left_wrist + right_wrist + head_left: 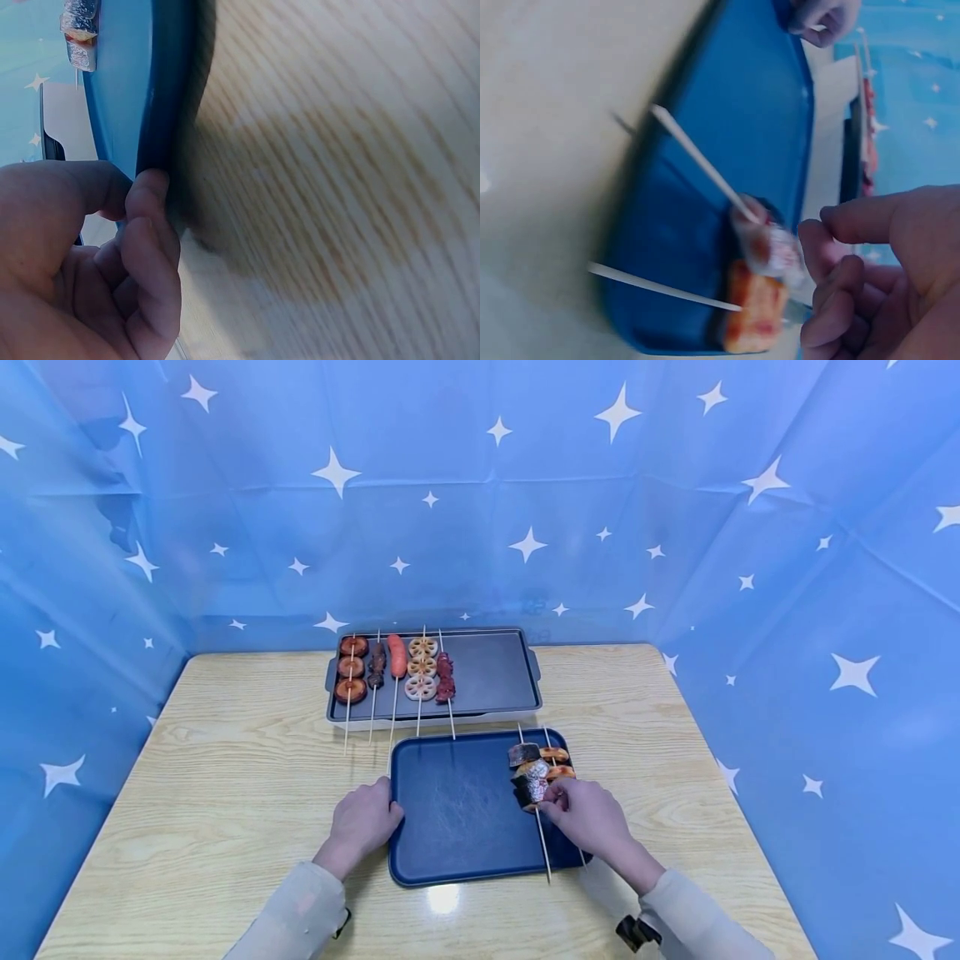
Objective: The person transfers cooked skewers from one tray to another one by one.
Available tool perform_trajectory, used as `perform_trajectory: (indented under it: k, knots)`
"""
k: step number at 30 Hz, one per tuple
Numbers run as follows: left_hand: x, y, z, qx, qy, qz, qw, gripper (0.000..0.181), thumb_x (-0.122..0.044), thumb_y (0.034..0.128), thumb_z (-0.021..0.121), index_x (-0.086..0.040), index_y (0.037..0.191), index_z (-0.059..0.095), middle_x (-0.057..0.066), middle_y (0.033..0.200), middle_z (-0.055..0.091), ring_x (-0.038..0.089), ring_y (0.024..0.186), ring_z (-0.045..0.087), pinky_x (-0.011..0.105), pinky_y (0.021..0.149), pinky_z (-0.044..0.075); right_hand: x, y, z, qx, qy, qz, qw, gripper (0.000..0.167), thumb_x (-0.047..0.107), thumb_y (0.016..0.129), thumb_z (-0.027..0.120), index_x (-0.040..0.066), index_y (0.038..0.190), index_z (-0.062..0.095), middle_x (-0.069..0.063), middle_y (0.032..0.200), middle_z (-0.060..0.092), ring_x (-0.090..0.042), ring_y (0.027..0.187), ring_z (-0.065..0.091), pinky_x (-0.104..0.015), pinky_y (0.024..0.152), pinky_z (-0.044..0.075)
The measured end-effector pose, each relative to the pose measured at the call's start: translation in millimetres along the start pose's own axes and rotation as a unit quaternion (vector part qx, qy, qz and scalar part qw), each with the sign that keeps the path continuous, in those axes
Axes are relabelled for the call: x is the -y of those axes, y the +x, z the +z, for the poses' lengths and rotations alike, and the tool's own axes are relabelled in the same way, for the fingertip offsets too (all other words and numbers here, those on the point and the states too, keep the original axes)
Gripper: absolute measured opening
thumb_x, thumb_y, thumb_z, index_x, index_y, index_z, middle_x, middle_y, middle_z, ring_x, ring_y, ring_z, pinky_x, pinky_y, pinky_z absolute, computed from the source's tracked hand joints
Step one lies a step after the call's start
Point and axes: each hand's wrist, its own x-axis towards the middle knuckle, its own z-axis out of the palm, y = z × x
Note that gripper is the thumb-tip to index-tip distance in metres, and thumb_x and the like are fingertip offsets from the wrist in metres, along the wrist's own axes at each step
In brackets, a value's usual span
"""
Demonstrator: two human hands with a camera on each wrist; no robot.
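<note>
At the blue tray's left rim (392,827), my left hand (362,821) grips the edge; the left wrist view shows the thumb and fingers of this hand (97,255) around the rim (154,97). My right hand (588,814) is at the lower right side of a skewer of dark-skinned fish pieces (529,781) lying on the tray. In the right wrist view, the fingers of that hand (877,277) are loosely bent beside the blurred fish pieces (769,244), with nothing visible between them. A second skewer with browned pieces (558,772) lies to the right, partly behind the hand.
Behind the tray stands a dark grill plate (491,672) holding several skewers: browned round slices (351,667), dark meat (377,664), a sausage (397,657), lotus root slices (422,667) and red meat (446,678). Their sticks overhang its front edge. A starry blue cloth (450,527) surrounds the wooden table (225,793).
</note>
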Motion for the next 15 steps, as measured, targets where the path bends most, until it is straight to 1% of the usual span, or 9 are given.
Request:
perform_trajectory:
  k: [3,8,11,15]
  knots:
    - [-0.2,-0.5,-0.8,-0.001,-0.002,0.0,1.0,0.016,-0.021,0.0837,0.059,-0.006,0.089,0.059,0.005,0.067,0.055,0.021,0.055,0.051,0.034,0.048,0.036,5.2,8.5,-8.2,-0.008,-0.006,-0.013,0.9999,0.006,0.023,0.084,0.07,0.018,0.083,0.067,0.01,0.064,0.058,-0.006,0.053,0.047,-0.026,0.05,0.035]
    - [-0.6,-0.8,-1.7,-0.002,-0.004,0.002,1.0,0.015,-0.02,0.0831,0.059,-0.006,0.088,0.059,0.006,0.067,0.056,0.021,0.055,0.051,0.034,0.048,0.037,17.6,21.5,-18.8,-0.005,-0.005,-0.025,0.9997,0.009,0.026,0.087,0.068,0.017,0.088,0.069,0.01,0.066,0.062,-0.006,0.051,0.048,-0.026,0.048,0.036]
    - [-0.5,-0.7,-1.9,-0.002,-0.003,0.001,1.0,0.015,-0.02,0.083,0.059,-0.006,0.088,0.059,0.006,0.068,0.056,0.021,0.055,0.051,0.035,0.049,0.037,26.1,29.3,-21.9,-0.005,-0.005,-0.036,0.9993,0.011,0.027,0.088,0.067,0.017,0.089,0.069,0.009,0.067,0.063,-0.006,0.049,0.049,-0.026,0.047,0.036]
    - [-0.6,-0.6,-2.2,0.001,-0.003,-0.002,1.0,0.015,-0.02,0.0829,0.059,-0.006,0.087,0.059,0.006,0.068,0.056,0.021,0.055,0.051,0.034,0.049,0.037,36.4,39.1,-22.1,-0.01,-0.014,-0.054,0.9984,0.011,0.027,0.088,0.069,0.017,0.09,0.071,0.007,0.07,0.066,-0.006,0.052,0.051,-0.026,0.049,0.038]
